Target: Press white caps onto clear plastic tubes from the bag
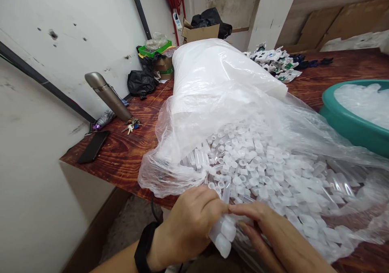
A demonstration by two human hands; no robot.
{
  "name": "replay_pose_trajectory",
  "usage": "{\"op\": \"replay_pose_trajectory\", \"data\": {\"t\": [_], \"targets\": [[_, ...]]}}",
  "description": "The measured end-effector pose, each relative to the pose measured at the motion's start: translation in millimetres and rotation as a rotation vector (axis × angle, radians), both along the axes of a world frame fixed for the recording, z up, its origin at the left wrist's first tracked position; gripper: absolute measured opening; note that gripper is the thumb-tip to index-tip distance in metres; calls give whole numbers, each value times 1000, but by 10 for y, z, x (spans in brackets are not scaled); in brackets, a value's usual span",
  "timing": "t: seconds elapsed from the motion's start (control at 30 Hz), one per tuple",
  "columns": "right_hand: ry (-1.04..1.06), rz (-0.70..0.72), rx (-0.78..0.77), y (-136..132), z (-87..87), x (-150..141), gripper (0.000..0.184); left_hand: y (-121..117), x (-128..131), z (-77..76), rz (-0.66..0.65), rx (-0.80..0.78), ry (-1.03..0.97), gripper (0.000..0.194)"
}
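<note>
My left hand is closed around a few clear plastic tubes with frosted white caps. The capped ends stick out below the fist, and one clear tube shows above it. Close against it, my right hand has its index fingertip touching by the left fingers, with its thumb side lower and apart. Part of that contact is hidden. Just beyond both hands lies a heap of small white caps on clear plastic sheeting, with clear tubes mixed in at its left and right edges.
Behind the heap lies a large stuffed white plastic bag. A teal basin with whitish pieces is at right. On the left are a phone, keys and a metal flask. White clip-like parts pile at the back.
</note>
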State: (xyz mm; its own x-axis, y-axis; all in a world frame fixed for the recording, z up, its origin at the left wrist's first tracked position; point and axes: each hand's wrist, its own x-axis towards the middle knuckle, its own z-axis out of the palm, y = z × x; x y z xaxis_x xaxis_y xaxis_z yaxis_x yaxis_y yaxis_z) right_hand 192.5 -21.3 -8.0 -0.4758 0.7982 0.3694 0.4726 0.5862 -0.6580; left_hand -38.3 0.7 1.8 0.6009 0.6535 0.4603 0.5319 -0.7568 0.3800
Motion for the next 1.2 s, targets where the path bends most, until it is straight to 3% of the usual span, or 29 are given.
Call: {"op": "replay_pose_trajectory", "data": {"t": [0.1,0.2,0.27,0.33,0.4,0.47,0.53,0.57,0.63,0.7,0.8,0.87,0.93,1.0,1.1,1.2], "targets": [[-24,45,-95,-20,54,-100,28,-159,-173,42,-10,-71,-4,12],[-82,-7,2,-3,39,-60,33,-347,-589,138,49,-506,31,7],[-128,-67,52,45,8,25,34,-467,-1028,139,308,-865,155,6],[-167,-63,80,119,-10,114,32,-590,-1571,17,573,-1051,291,14],[-190,-17,110,211,-10,176,30,-728,-2152,-219,737,-1104,405,26],[-209,35,128,317,-7,201,28,-860,-2661,-478,835,-1108,485,58],[-242,70,154,439,-18,192,29,-927,-2967,-629,965,-1002,653,79],[-271,82,173,508,-32,177,33,-918,-3009,-630,990,-977,698,79],[-343,98,213,656,-77,127,45,-805,-2845,-464,923,-1017,637,66],[-404,110,244,803,-133,58,53,-591,-2395,-132,738,-1090,434,51],[-431,119,263,972,-215,-40,55,-171,-1484,362,482,-930,217,34],[-435,120,263,1028,-252,-58,54,132,-921,491,339,-731,138,28],[-431,105,269,1038,-268,-12,54,423,-480,433,233,-505,176,22],[-422,68,276,1009,-266,90,56,670,-159,273,170,-321,341,19],[-382,-22,269,911,-235,284,47,907,146,52,112,-253,443,16],[-235,-177,148,778,-202,437,33,991,300,-39,51,-243,496,10]]}}
